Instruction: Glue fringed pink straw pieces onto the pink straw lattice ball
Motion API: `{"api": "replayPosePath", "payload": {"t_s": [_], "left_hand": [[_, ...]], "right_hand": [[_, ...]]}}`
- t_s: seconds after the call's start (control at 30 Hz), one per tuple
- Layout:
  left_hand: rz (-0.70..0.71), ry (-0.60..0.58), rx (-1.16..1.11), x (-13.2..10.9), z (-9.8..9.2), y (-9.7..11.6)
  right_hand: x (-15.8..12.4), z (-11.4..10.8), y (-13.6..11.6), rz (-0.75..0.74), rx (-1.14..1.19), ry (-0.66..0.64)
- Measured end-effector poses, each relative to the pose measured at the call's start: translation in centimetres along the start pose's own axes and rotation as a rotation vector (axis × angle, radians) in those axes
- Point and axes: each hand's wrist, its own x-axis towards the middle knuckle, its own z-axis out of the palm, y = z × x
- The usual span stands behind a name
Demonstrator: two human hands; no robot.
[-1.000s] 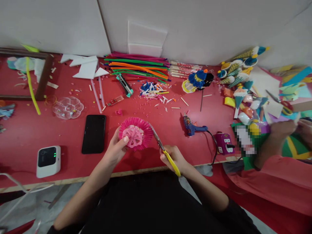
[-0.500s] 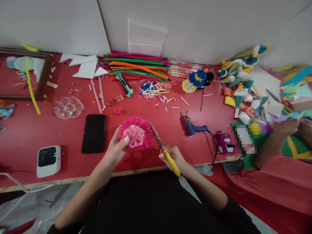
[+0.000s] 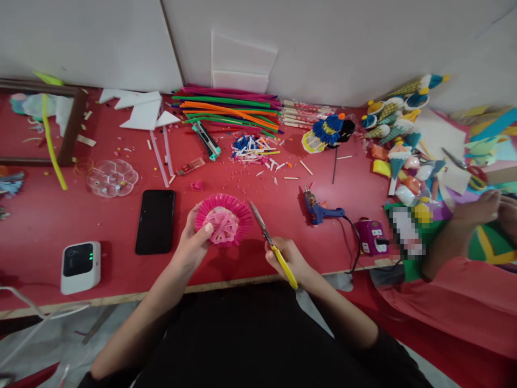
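Note:
Between the thumb and fingers of my left hand (image 3: pixel 193 236) is a round pink pleated craft piece (image 3: pixel 238 215), with a fringed magenta edge and lighter pink strips crossing its middle. My right hand (image 3: pixel 288 257) is closed around the yellow handles of a pair of scissors (image 3: pixel 262 223). The blades point up and left, their tips close beside the right edge of the fringe. A small pink scrap (image 3: pixel 196 185) lies on the red table (image 3: pixel 226 269) beyond the piece.
A blue glue gun (image 3: pixel 319 210) lies to the right, its cord near a purple power box (image 3: pixel 370 237). At left are a black phone (image 3: pixel 155 222) and a white device (image 3: pixel 81 268). Pipe cleaners (image 3: pixel 230 110) and a green cutter (image 3: pixel 205 141) lie behind. A co-worker's hands (image 3: pixel 479 210) are far right.
The pink craft piece has shifted slightly left in my left hand. The scissors have come away from its edge, leaving a small gap, and their blades look closed together.

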Motion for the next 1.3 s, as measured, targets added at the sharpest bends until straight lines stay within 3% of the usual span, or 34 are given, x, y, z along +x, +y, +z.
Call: {"api": "replayPosePath", "payload": {"t_s": [0.67,1.3], "left_hand": [[0.05,-0.093,0.045,0.37,-0.56,-0.33],[-0.012,0.015,0.119,0.49,-0.44,-0.23]], "right_hand": [[-0.04,0.14,0.1,0.002,-0.037,-0.044],[0.42,0.33,-0.38,0.098,0.025,-0.026]]}}
